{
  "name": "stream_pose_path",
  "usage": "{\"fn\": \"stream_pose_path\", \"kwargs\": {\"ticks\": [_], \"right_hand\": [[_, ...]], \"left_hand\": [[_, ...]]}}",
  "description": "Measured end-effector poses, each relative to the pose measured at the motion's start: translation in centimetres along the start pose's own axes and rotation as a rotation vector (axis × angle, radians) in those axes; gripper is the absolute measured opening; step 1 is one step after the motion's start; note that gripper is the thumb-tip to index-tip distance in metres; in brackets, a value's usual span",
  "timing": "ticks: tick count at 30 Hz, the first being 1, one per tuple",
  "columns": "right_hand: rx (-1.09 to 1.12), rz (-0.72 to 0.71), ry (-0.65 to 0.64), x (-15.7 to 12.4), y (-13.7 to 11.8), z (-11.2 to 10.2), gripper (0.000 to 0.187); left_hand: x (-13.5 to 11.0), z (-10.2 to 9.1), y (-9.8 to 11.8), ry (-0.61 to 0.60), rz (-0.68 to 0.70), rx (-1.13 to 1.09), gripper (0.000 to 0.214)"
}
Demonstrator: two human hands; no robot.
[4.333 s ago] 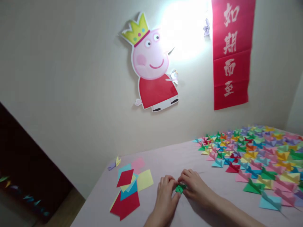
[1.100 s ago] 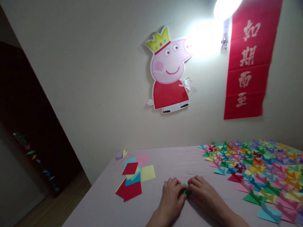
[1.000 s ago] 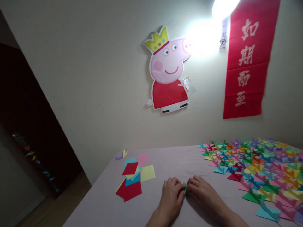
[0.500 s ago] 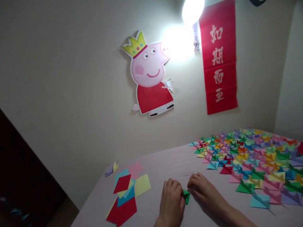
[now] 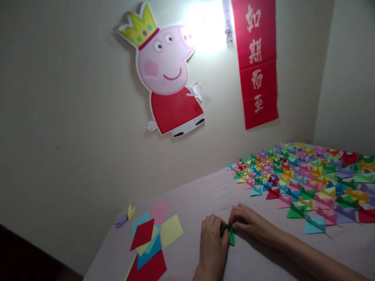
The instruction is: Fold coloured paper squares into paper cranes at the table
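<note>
A small green origami piece [image 5: 231, 236] lies between my two hands, partly hidden by the fingers; its visible part is a narrow folded point facing me. My left hand [image 5: 213, 239] grips its left side with the thumb along the near edge and the fingers curled over. From the right, my right hand [image 5: 249, 220] pinches its upper right edge between thumb and curled fingers. Both hands stay low over the pale cloth [image 5: 187, 257].
Loose paper squares, including a red sheet [image 5: 143, 233] and a yellow sheet [image 5: 172, 231], lie overlapped at left. Beyond them sit small purple and yellow folded papers [image 5: 126, 217]. Many folded paper cranes [image 5: 295, 191] fill the right side. The wall [image 5: 82, 156] rises behind.
My right hand has come in against the green paper and now pinches it; before, it was slightly apart. The green piece has turned a little. The camera view has shifted.
</note>
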State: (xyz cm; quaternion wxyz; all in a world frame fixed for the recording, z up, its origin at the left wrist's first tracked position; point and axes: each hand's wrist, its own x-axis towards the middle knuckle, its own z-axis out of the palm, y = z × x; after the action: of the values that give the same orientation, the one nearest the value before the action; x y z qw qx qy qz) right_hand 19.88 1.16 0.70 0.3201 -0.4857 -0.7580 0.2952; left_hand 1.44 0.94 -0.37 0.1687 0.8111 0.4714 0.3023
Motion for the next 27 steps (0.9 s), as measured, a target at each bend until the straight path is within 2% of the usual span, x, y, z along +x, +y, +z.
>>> {"fn": "stream_pose_path", "kwargs": {"ticks": [6,13,17,21,27], "right_hand": [[-0.043,0.050,-0.074,1.5,-0.4,0.0,0.005],[-0.205,0.069,-0.015,1.4,-0.6,1.3,0.009],[-0.253,0.146,0.022,1.8,-0.7,2.0,0.009],[-0.269,0.165,0.041,2.1,-0.8,2.4,0.007],[-0.247,0.156,0.031,1.9,-0.7,2.2,0.004]], "left_hand": [[0.2,0.0,-0.1,0.033,-0.051,-0.053,0.017],[0.9,-1.6,-0.5,-0.114,-0.121,-0.143,0.009],[1.1,-2.0,-0.8,-0.111,-0.102,-0.216,0.014],[0.9,-1.9,-0.8,-0.106,-0.072,-0.298,0.028],[0.8,-1.4,-1.0,-0.067,-0.054,-0.261,0.010]]}}
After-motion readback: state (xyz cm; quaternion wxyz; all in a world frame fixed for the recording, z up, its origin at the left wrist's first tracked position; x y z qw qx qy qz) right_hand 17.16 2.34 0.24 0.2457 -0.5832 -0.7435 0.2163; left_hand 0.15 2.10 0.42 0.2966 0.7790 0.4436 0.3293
